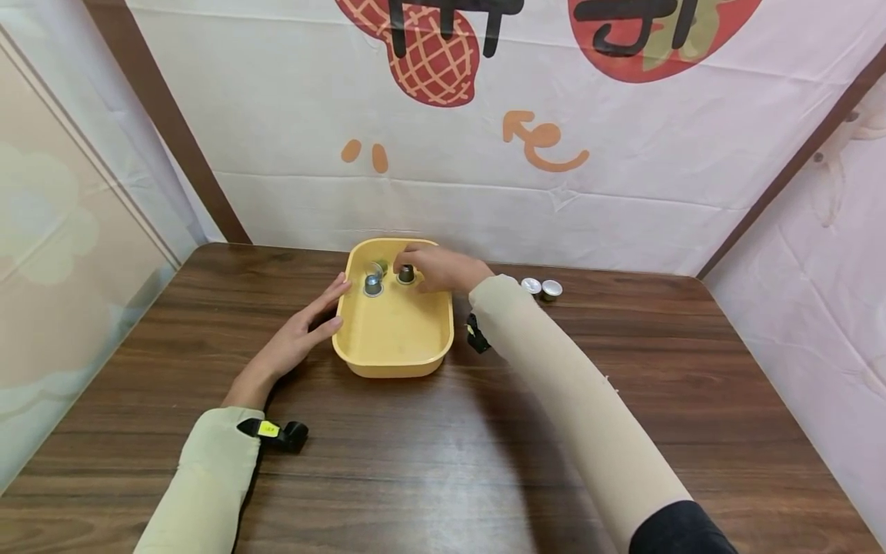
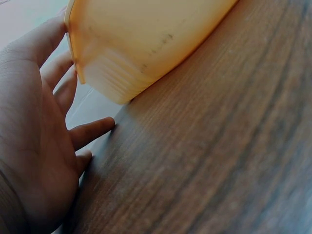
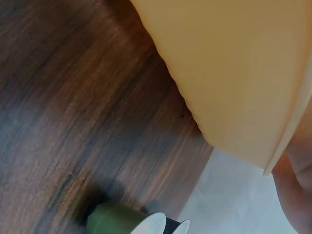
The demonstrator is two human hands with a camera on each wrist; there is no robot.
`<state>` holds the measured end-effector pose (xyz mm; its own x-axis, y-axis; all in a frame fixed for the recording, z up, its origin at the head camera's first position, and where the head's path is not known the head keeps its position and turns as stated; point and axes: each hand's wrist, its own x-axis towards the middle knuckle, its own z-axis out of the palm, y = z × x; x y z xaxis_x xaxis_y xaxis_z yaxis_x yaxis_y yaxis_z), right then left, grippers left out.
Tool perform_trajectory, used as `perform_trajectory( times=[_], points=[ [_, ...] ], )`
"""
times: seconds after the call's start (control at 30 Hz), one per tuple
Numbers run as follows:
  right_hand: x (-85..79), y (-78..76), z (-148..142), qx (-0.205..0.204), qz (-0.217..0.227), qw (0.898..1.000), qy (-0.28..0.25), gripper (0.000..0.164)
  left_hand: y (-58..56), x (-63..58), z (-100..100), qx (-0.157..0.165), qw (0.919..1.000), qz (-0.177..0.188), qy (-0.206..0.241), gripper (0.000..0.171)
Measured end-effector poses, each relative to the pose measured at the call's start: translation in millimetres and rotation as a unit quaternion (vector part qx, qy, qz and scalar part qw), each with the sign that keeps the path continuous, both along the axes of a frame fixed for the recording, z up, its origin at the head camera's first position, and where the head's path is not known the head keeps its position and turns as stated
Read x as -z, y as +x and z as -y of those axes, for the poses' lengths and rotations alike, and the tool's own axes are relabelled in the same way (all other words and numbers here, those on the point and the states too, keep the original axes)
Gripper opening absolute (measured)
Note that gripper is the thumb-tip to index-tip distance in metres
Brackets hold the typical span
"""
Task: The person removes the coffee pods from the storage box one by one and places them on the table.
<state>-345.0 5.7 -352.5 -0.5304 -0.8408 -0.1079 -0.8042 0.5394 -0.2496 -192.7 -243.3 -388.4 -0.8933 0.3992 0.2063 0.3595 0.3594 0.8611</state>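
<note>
My right grip (image 1: 443, 269) is inside the yellow basin (image 1: 394, 338), far end, fingers bent down at the dark pod (image 1: 406, 274). Can't tell if it's pinched or only touched: fingers cover part of it, and the right wrist view shows just the basin's outer side. Dark pod has its wide silver rim down, narrow end up, so axis upright, right at my fingertips. Blue pod (image 1: 373, 285) to its left, also rim down; greenish pod (image 1: 381, 265) behind that, lie unclear.

Left grip (image 1: 298, 338): fingers straight and spread, touching the basin's left rim, nothing held. Basin's long side runs away from me on the table (image 1: 388, 477).

Relation that matters, I'd say: a white-topped pod (image 1: 551, 290) and a second white-topped pod (image 1: 531, 285) stand lids up on the table, outside the basin, to the right of my right grip. That grip is clearly nearer; left is across the basin. Patterned cloth (image 1: 277, 185) hangs behind.
</note>
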Motion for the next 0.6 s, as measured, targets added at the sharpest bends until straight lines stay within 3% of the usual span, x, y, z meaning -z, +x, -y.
perform_trajectory(
  times=[0.37,0.6],
  points=[
    [0.3,0.4,9,-0.024,-0.002,1.0,0.001,0.037,-1.0,0.8,1,-0.002,1.0,0.001,-0.002,0.055],
    [4.4,3.0,11,-0.049,-0.02,0.998,0.03,0.036,-0.1,-0.4,0,-0.003,1.0,0.0,-0.005,0.055]
  ],
)
